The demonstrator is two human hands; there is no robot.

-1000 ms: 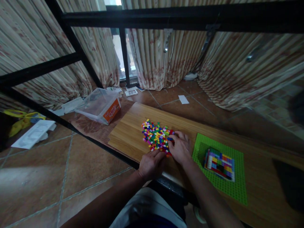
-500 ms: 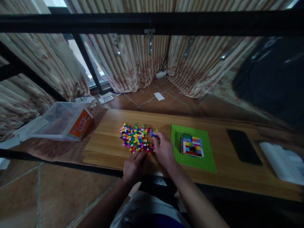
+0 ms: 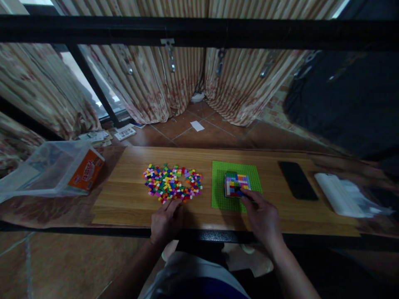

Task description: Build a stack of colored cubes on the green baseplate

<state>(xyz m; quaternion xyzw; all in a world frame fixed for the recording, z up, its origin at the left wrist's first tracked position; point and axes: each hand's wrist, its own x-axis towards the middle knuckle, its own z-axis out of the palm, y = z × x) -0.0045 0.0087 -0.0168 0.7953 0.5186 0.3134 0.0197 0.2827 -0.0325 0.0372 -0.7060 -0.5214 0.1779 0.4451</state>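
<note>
Well, illegible orange label (image 3: 86, 171) — left hand (image 3: 166, 221) by loose bricks (image 3: 170, 181), right hand (image 3: 263, 216) at model (image 3: 231, 183), grips unclear

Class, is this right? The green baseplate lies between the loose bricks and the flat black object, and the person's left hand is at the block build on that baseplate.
The hand is wrong: in the head view, the right hand is at the block build on the green baseplate, which does lie between the loose bricks and the flat black object.
</note>
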